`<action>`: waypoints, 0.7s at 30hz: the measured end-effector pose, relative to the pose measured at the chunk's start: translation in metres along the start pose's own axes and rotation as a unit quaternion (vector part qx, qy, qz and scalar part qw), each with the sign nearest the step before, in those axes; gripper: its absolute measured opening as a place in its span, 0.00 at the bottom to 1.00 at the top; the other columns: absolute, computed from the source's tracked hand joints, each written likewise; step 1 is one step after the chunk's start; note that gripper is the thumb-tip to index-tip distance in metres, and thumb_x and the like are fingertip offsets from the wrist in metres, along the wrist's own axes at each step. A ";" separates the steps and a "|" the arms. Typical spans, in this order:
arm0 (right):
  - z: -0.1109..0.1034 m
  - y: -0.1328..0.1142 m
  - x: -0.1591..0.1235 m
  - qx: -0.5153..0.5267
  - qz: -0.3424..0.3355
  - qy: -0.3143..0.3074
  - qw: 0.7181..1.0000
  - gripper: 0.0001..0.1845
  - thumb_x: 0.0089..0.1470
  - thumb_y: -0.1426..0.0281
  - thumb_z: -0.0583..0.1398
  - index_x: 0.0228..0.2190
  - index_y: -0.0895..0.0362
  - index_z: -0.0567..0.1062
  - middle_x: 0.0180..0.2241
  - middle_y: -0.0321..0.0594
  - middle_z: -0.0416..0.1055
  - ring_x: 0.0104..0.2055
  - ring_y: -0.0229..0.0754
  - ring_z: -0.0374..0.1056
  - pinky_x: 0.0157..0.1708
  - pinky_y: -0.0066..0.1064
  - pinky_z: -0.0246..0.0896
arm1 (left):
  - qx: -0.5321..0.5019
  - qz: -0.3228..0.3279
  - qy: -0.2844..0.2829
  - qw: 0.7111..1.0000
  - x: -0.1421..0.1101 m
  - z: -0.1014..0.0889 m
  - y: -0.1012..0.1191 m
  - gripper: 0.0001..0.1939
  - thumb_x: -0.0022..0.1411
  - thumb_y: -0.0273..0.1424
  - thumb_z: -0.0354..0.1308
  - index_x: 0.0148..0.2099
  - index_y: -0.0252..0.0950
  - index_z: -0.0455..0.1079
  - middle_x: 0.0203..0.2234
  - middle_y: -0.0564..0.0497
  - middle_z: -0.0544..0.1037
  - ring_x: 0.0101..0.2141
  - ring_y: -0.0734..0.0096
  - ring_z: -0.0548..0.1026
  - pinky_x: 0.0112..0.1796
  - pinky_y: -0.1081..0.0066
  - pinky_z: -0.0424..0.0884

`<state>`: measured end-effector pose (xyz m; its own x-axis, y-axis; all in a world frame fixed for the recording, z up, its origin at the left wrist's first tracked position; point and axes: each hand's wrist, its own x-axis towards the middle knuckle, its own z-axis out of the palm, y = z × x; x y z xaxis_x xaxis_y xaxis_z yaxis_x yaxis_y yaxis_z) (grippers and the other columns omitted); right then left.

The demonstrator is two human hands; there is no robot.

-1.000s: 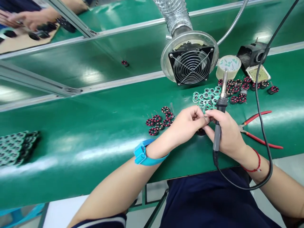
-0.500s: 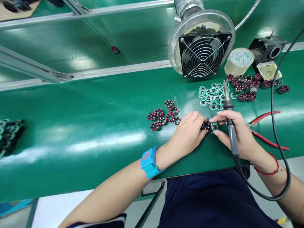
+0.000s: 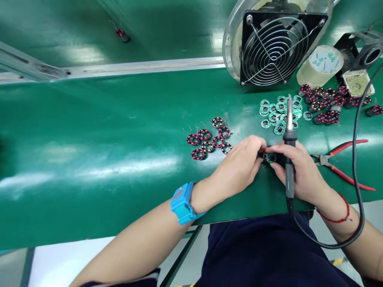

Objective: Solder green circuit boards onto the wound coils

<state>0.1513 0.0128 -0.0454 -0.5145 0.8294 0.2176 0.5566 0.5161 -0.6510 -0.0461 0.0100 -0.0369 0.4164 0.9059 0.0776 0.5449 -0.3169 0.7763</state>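
The left hand [image 3: 242, 165] pinches a dark coil [image 3: 261, 155], mostly hidden; the right hand [image 3: 306, 175] grasps a soldering iron [image 3: 289, 175] while its digits touch a green round board [image 3: 271, 158] just beside the coil, at three o'clock. With its tip pointing to twelve o'clock, the iron is best angled clear of both hands, coil and board held steady.

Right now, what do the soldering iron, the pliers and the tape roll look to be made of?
Soldering iron: shiny metal barrel, from its silvery glint; dull grey-and-black handle, probably plastic or rubber. Pliers: grey metal head, likely steel; smooth red grips, apparently plastic, from their even colour. Tape roll: probably plastic film, smooth, as its yellowish side looks translucent.
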 end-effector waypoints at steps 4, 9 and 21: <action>-0.004 -0.002 0.003 -0.050 -0.030 0.001 0.998 0.16 0.60 0.70 0.57 0.50 0.49 0.66 0.39 0.41 0.75 0.38 0.48 0.69 0.35 0.42 0.65 | 0.002 0.017 -0.042 0.999 0.003 -0.004 0.000 0.07 0.63 0.20 0.50 0.39 0.37 0.60 0.35 0.50 0.69 0.36 0.69 0.69 0.36 0.68 0.66; -0.006 0.002 0.003 -0.039 -0.031 -0.013 0.999 0.17 0.61 0.67 0.56 0.52 0.50 0.66 0.42 0.41 0.76 0.38 0.46 0.71 0.36 0.41 0.66 | -0.027 0.004 -0.058 0.998 0.006 -0.010 0.000 0.06 0.64 0.21 0.50 0.38 0.37 0.64 0.34 0.51 0.70 0.37 0.70 0.70 0.37 0.69 0.67; -0.004 -0.002 0.000 0.024 -0.021 0.045 0.999 0.28 0.56 0.71 0.61 0.56 0.47 0.59 0.49 0.41 0.73 0.50 0.49 0.70 0.47 0.45 0.68 | -0.086 -0.037 -0.021 0.995 0.011 -0.007 0.003 0.08 0.61 0.18 0.53 0.35 0.35 0.69 0.30 0.54 0.69 0.30 0.76 0.68 0.33 0.73 0.64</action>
<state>0.1524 0.0127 -0.0409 -0.4748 0.8246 0.3077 0.5036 0.5412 -0.6734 -0.0452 0.0214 -0.0291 0.4112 0.9115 -0.0067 0.4432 -0.1935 0.8753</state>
